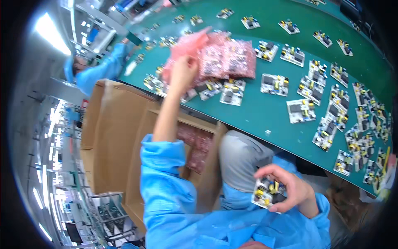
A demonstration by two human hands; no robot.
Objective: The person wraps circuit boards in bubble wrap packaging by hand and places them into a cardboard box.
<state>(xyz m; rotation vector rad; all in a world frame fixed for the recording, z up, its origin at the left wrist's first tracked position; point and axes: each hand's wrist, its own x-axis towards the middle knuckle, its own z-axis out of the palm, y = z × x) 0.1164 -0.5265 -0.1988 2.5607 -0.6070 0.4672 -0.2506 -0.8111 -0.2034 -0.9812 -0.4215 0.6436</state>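
Observation:
My left hand [182, 70] reaches up to the green conveyor belt [257, 112] and grips the edge of a pink bubble bag [191, 45], one of a pile of pink bags [230, 58] lying there. My right hand [286, 189] stays low over my lap, shut on a white circuit board [267, 194] with yellow and black parts. Both arms wear blue sleeves. Several more circuit boards [273, 84] lie around the pink pile.
Many circuit boards [340, 120] cover the belt toward the right. An open cardboard box [124, 137] stands at my left, with pink-bagged boards [197, 149] inside it. Another person in blue [99, 70] works at the far left end of the belt.

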